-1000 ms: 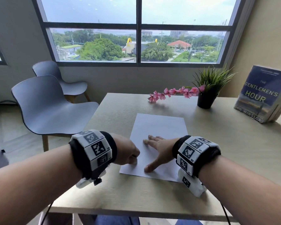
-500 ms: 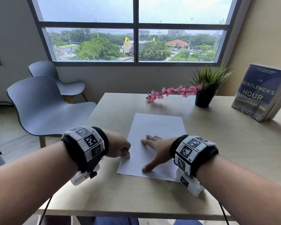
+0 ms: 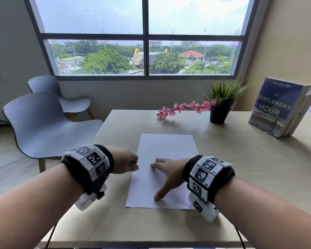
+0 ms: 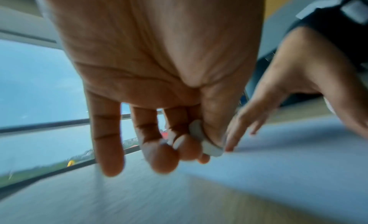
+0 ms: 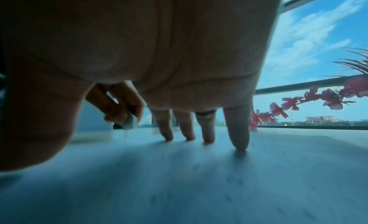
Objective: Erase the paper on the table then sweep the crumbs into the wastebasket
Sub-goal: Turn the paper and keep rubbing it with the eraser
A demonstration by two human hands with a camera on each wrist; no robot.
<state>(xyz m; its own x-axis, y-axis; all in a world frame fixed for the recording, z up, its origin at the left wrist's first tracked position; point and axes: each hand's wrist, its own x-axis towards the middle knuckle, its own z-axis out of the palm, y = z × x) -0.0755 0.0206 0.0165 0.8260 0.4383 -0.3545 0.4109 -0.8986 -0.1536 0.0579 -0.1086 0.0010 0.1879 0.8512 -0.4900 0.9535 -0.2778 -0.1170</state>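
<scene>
A pale wooden table (image 3: 241, 168) under a wide window. At the sheet's left edge, the left hand (image 3: 124, 162) pinches a white eraser (image 4: 207, 142). The right hand (image 3: 167, 171), fingers spread, presses the paper (image 3: 167, 144) flat. Erasing seems underway; sweeping remains, wastebasket unseen.

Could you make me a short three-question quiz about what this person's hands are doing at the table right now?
1. True or false: the right hand lies flat with spread fingers on the sheet of paper.
2. What does the left hand pinch? A) pencil B) white eraser C) flower
3. Which thing stands nearest the potted plant on the table: the pink flower sprig or the book?

Key: 1 true; 2 B; 3 the pink flower sprig.
</scene>
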